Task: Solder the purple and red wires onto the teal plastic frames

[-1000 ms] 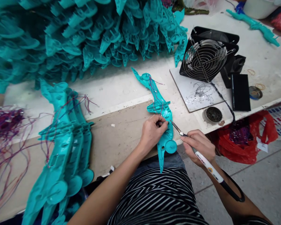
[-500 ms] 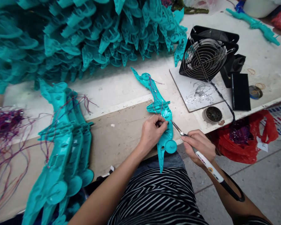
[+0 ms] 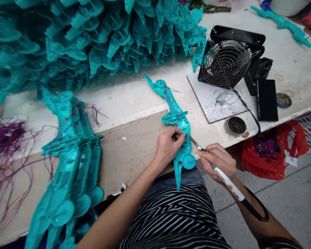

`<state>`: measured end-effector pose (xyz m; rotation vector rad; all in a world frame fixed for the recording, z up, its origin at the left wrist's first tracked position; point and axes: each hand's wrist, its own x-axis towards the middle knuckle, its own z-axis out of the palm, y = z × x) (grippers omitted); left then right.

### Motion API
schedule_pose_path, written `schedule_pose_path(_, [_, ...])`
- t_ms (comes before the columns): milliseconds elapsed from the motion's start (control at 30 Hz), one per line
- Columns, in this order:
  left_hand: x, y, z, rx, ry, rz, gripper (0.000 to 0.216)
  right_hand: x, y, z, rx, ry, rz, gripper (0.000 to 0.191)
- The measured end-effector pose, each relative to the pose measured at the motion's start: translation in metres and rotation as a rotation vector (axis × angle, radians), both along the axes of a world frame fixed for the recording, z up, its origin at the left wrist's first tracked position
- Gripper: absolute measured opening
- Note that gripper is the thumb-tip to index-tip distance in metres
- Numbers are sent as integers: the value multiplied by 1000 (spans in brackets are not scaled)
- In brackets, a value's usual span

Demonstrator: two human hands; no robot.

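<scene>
Joining work, it seems: right hand (image 3: pixel 219 162) gripping the soldering iron (image 3: pixel 226 181), tip beside left hand (image 3: pixel 168 143), fingers pinched, contents hidden, over the teal part (image 3: pixel 184 126), calling for steady contact next.

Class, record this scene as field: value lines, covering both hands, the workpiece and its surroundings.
Workpiece: turquoise plastic shell, thin wires along its upper part
Left hand: pinched over the shell; anything gripped is hidden
Right hand: holds a soldering iron, tip near the left hand
Left side: several similar shells, tangled wires
Behind: large pile of turquoise parts
Right side: black fan, white board
</scene>
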<state>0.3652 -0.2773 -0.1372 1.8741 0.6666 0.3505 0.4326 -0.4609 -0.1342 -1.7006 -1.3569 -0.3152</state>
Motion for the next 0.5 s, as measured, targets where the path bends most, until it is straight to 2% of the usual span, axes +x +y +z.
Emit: schedule_pose_path(500, [0,-1,0,-2,11,0,7,0,0,-1,12,-27,1,30])
